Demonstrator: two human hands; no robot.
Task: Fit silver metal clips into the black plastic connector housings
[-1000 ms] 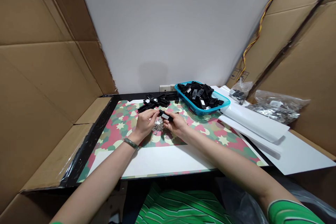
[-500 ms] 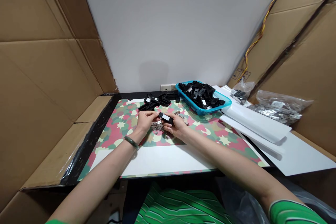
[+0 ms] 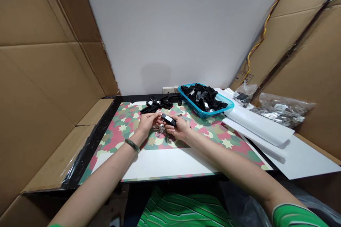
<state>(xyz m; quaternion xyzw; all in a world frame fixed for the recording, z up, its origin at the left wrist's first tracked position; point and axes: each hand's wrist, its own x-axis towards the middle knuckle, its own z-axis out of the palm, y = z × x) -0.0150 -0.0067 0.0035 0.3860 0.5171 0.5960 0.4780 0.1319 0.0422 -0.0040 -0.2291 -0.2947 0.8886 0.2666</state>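
Observation:
My right hand (image 3: pixel 182 127) is closed around a small black plastic case (image 3: pixel 168 120) with a white label on its upper face. At the case's left end is my left hand (image 3: pixel 146 124), thumb and forefinger pinched together; whatever lies between those fingertips is too small to name. Below the case, a pile of small metal pieces (image 3: pixel 160 128) lies on the camouflage-patterned mat (image 3: pixel 122 120), partly hidden by my hands. Just beyond my hands, several black plastic cases (image 3: pixel 157 104) lie loosely heaped.
A blue basket (image 3: pixel 204 113) piled with black plastic parts stands at the back right. Right of it are white sheets (image 3: pixel 261 122) and clear bags of small parts (image 3: pixel 282 110). Cardboard walls (image 3: pixel 87 64) flank the table; a white strip (image 3: pixel 170 163) lies along the front.
Both hands stay almost in place around the black plastic case. The left fingertips have shifted slightly at its end, and the camera view has moved a little.

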